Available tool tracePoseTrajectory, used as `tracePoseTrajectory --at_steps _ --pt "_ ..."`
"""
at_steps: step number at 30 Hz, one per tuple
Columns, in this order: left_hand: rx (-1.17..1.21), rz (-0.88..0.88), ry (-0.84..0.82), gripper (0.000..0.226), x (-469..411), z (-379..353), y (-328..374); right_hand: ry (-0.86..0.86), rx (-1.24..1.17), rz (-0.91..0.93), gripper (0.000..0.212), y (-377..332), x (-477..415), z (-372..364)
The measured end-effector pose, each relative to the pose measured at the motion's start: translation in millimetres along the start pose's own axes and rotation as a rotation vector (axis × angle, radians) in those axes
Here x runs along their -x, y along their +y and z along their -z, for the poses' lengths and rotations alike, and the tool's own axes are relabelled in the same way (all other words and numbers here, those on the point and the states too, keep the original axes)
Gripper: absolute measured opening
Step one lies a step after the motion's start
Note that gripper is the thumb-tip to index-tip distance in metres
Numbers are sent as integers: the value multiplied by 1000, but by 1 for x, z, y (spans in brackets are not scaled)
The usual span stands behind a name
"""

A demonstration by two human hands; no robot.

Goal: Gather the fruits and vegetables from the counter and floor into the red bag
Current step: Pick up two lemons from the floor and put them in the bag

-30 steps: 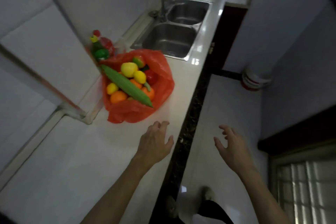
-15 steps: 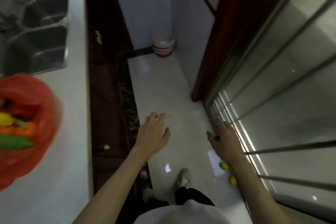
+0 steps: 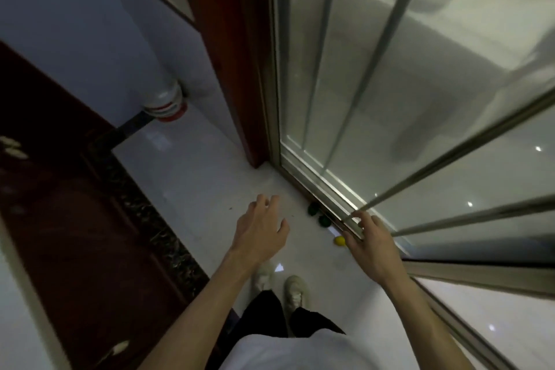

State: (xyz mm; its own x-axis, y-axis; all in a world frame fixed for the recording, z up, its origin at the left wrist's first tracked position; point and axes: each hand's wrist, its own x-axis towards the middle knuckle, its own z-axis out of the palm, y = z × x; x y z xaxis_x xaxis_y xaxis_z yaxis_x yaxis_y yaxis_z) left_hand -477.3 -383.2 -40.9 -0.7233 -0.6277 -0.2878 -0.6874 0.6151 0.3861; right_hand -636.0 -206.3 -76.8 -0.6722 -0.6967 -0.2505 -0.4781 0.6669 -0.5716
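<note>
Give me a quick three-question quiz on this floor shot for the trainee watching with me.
1. True or false: the left hand holds a fruit.
2. How many pieces lie on the floor by the sliding door track?
3. Which piece lies nearest the right hand? A) yellow fruit B) dark green piece C) second green piece

Key: 1. False, both hands are empty, fingers spread. 2. Three visible. 3. A.
</note>
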Motion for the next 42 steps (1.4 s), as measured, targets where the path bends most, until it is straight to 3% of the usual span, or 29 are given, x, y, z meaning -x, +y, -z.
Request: tracePoseTrajectory --at_steps 7,11,22,30,42 --pt "-63 -194 -177 41 -54 -26 -2 66 -67 -195 37 11 13 -18" --pt "-97 -289 -269 43 -83 -55 -9 65 -60 -345 46 26 17 -42" --pt "-203 -424 -443 50 -151 -215 -15 9 -76 -581 49 147 15 -131" --pt "-297 -502 -503 49 -191 -368 -16 -75 -57 -616 54 267 -1 -218" --pt "-172 -483 -545 58 -243 -554 -49 -184 17 -604 57 409 -55 -338"
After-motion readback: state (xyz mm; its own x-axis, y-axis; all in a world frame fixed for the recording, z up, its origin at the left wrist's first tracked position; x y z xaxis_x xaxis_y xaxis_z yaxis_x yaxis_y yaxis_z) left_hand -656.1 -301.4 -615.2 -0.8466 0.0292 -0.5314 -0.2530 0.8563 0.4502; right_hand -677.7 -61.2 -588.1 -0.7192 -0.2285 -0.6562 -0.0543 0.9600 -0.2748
